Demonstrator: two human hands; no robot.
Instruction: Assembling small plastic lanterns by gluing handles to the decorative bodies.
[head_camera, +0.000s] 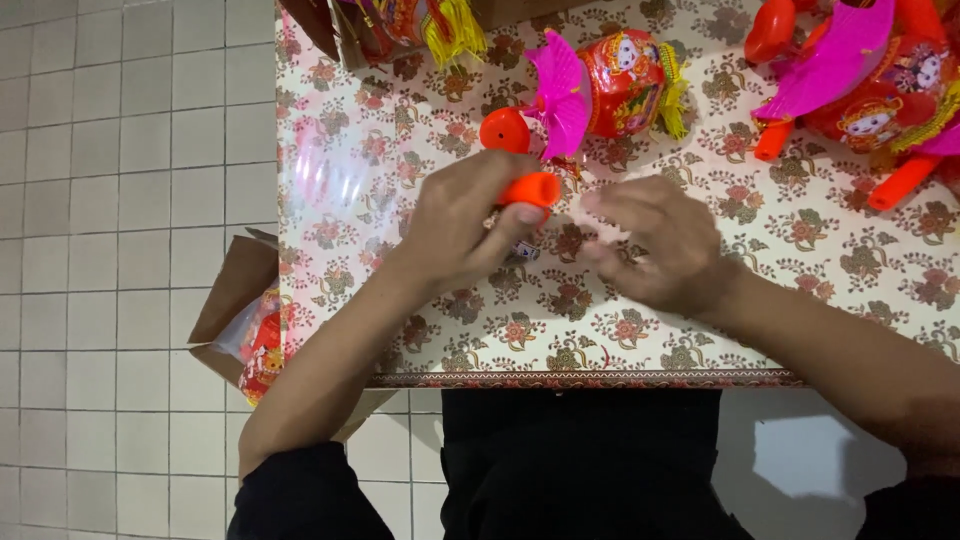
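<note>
1. Head view looks straight down on my two hands over a table (800, 330) covered in a floral-patterned cloth.
2. My left hand (462, 220) is clenched around an orange plastic handle (530, 189); its rounded end sticks out past my thumb.
3. My right hand (655, 240) sits just beside it, fingers curled and pinched together. Whether it grips anything I cannot tell; motion blur hides the fingertips.
4. Something small and dark (524, 250) shows under the left hand, too hidden to identify.
5. An orange round cap (504, 130) lies on the cloth just above the left hand, touching a toy lantern (610, 85) with a pink fan-shaped wing, red body and yellow tassel.
6. More red, pink and orange lantern toys (860, 80) are piled at the far right of the table.
7. An open cardboard box (235, 290) holding red packaged goods stands on the white tiled floor (120, 250), left of the table.
</note>
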